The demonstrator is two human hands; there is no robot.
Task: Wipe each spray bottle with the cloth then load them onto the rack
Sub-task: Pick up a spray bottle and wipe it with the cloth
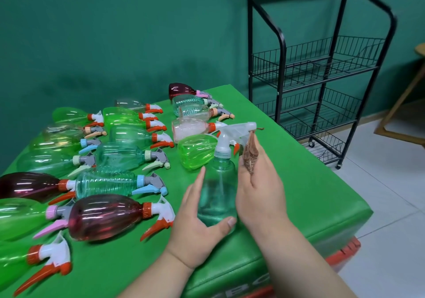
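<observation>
Teal bottle (218, 189), upright near front edge of counter (299, 194), gripped low by left hand (195, 228), cloth (250, 155) pinched in right hand (264, 194) at its side: liable to slip under hard rubbing and knock green bottle (197, 151) behind.

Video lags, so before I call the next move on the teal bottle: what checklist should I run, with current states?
1. Grip on teal bottle: left hand wraps its lower body, upright: ok.
2. The cloth in right hand: pinched between fingers: ok.
3. Cloth touching bottle: cannot tell.
4. Bottle wiped all round: cannot tell.
5. Room on rack: visible shelves hold no bottles: ok.
</observation>
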